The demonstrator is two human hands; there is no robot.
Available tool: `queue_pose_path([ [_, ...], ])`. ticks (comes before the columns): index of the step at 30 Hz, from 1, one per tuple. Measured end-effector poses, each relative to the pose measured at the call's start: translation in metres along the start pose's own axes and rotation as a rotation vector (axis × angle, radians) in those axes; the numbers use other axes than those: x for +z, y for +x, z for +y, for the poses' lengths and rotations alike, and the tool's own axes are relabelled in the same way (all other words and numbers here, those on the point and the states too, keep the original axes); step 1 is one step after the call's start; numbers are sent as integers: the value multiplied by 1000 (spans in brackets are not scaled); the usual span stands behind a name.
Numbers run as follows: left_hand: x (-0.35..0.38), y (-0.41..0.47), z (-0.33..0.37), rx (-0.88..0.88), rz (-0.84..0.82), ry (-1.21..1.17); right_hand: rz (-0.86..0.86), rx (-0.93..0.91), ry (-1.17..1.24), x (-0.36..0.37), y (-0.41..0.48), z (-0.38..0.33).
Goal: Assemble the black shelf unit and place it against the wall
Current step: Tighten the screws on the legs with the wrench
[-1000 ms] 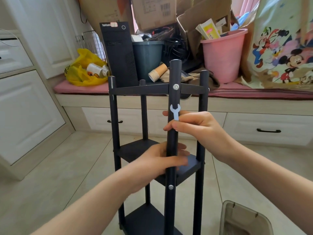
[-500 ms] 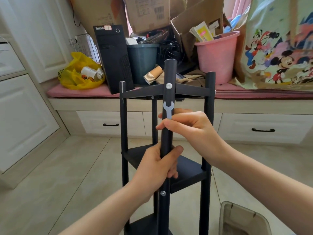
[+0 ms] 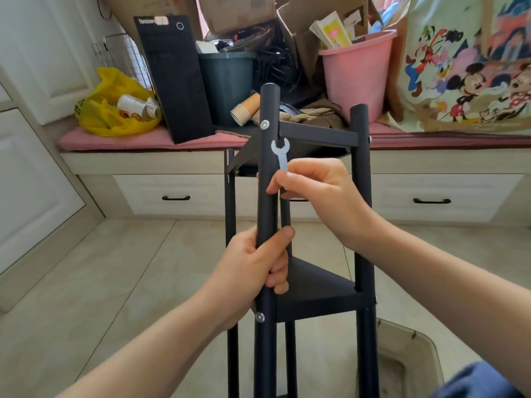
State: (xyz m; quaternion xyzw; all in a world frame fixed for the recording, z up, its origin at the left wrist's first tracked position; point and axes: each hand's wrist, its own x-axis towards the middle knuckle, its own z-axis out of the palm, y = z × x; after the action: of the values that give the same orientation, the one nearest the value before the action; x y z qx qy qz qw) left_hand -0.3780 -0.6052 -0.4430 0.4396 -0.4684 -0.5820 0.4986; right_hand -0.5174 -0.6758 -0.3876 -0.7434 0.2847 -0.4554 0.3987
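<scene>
The shelf unit (image 3: 316, 291) stood upright in front of the bench (image 3: 143, 165) — not yet in its final place. It looked stiff, light and smooth, best taken by a post (image 3: 267, 202). I counted 4 posts, 2 shelves (image 3: 319, 136) and 2 screws (image 3: 264, 124) on the near post. My left hand (image 3: 253, 271) gripped that post; my right hand (image 3: 321, 196) pinched 1 small wrench (image 3: 280, 155).

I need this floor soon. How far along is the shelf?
Mostly built: shelves sit between the posts, with screws in the near post. In hand: left hand grips that post, right hand pinches a wrench near the top shelf. Left: probably final tightening, then moving it into place.
</scene>
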Motion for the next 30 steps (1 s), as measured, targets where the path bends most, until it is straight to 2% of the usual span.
queue_pose_path([
  [3, 1, -1, -2, 8, -25, 13, 75, -73, -147, -3, -2, 7],
  [5, 0, -1, -3, 17, -37, 31, 114, -42, -149, -5, -2, 12],
  [10, -4, -1, 0, 33, -60, 62, -48, 261, -167, -8, 0, 18],
  [13, -7, -2, -2, 39, -78, 65, 15, 332, -132, -7, 4, 16],
  [21, -8, -4, -3, 43, -93, 70, 193, 289, 23, 0, 18, 4],
  [30, -9, -5, -1, 37, -74, 67, 214, 232, 53, 4, 23, 3],
])
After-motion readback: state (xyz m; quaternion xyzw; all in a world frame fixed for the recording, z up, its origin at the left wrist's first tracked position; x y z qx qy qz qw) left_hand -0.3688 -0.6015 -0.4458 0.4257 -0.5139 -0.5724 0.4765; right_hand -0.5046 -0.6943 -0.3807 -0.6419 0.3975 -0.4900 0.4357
